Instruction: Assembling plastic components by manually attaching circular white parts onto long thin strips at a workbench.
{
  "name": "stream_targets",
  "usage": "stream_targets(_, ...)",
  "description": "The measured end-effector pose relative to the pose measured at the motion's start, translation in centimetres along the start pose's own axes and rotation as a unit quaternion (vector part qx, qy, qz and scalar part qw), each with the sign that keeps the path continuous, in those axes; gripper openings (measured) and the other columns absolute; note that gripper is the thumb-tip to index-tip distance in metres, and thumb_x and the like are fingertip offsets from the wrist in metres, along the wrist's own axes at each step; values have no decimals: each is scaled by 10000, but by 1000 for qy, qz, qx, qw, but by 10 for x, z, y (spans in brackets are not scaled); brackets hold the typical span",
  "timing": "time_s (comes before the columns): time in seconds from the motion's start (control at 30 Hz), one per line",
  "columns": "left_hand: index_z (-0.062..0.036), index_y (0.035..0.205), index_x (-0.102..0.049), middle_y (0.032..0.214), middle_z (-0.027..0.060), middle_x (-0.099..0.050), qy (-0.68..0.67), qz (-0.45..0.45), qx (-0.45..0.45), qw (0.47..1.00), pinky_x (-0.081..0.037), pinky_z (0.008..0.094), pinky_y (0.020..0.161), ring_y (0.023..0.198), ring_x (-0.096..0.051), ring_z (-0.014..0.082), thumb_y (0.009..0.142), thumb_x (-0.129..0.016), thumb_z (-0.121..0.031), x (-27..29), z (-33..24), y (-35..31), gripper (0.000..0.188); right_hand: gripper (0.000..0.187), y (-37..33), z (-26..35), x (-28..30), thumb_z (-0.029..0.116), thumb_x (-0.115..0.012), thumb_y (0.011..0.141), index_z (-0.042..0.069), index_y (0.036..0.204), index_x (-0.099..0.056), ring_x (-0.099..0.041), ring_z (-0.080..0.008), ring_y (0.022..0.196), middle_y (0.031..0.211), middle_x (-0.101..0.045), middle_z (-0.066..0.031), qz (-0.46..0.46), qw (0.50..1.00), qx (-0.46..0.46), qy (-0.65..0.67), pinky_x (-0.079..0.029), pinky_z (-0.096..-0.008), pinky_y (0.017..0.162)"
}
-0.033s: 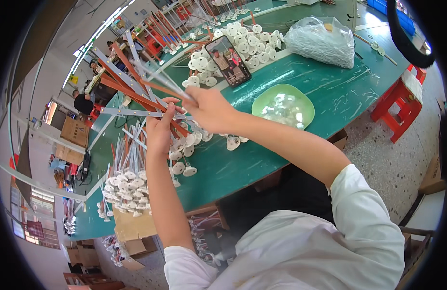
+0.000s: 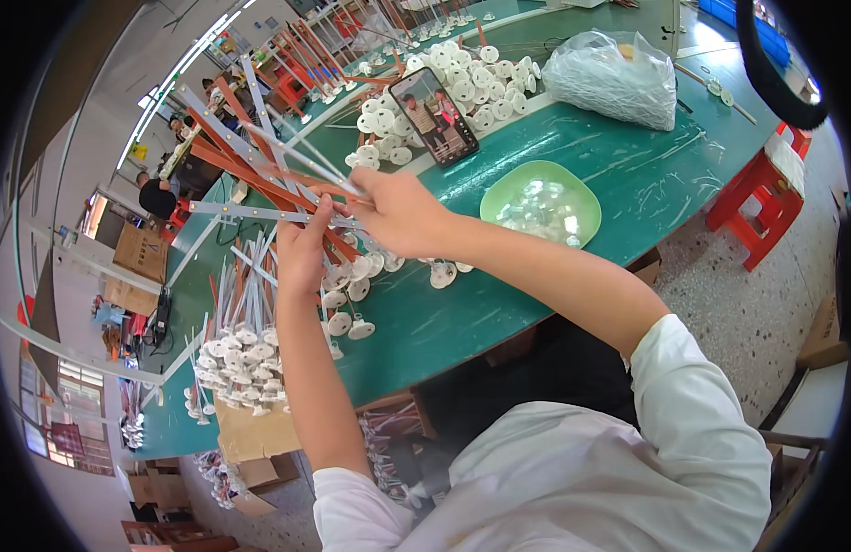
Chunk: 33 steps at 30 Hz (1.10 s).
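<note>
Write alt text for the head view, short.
Both hands work a fanned bundle of thin grey and orange strips above a green table: left hand grips it, right hand pinches one strip. Nearby: white discs, smartphone, green bowl.

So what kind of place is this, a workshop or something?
Most likely a small assembly workshop. A long green table is strewn with many identical white discs, a bag of small clear parts sits on it, and the left hand holds a fan of sticks while the right hand handles one.

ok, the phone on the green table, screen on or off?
On. The black smartphone lying on the green table shows a lit colour picture on its screen.
</note>
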<state>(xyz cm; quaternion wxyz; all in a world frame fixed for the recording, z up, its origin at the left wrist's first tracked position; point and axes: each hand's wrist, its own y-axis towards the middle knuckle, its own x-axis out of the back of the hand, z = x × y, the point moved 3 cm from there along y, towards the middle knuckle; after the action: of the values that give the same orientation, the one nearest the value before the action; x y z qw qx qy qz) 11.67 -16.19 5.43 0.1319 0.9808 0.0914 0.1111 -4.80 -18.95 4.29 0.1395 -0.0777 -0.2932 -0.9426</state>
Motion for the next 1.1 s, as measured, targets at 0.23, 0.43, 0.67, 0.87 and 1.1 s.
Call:
stream_targets(0.23,-3,1019,-629,811,64,-658,-9,-29,-6,1000,-469,272,720,758,-615,134,912,-657,-133,0,23,14,171,216,12,-18,-6,190,-607,876,-24,886,-578,-584,-265,582,672,-600,-172,30,999,-42,-11,-442,-381,570)
stream_targets(0.43,7,987,-618,827,78,-652,-29,-13,-70,997,-481,278,756,775,-628,154,930,-626,-119,4,29,5,138,213,7,-11,-7,186,-598,868,-25,891,-593,-584,-296,587,685,-602,-190,-5,1000,-13,-21,-443,-385,573)
stream_targets(0.67,9,1066,-610,935,73,-651,6,-138,-71,988,-482,282,757,838,-602,134,887,-700,-171,21,47,3,269,207,14,-8,-33,145,-650,775,-22,860,-562,-609,-379,672,722,-608,-203,7,998,-14,-66,-471,-429,623)
stream_targets(0.87,12,1112,-588,1046,87,-637,35,-123,-47,991,-490,289,772,888,-598,134,866,-697,-95,19,49,-2,290,281,0,-9,-25,102,-722,659,-2,888,-598,-641,-362,836,855,-623,-165,-38,987,71,-142,-533,-442,715)
stream_targets(1.1,13,1061,-609,916,75,-665,3,-69,-74,995,-505,276,755,834,-632,143,878,-711,-119,9,40,-6,247,374,4,-18,-27,162,-785,635,17,923,-596,-634,-353,744,738,-627,-137,7,977,24,-213,-516,-412,684)
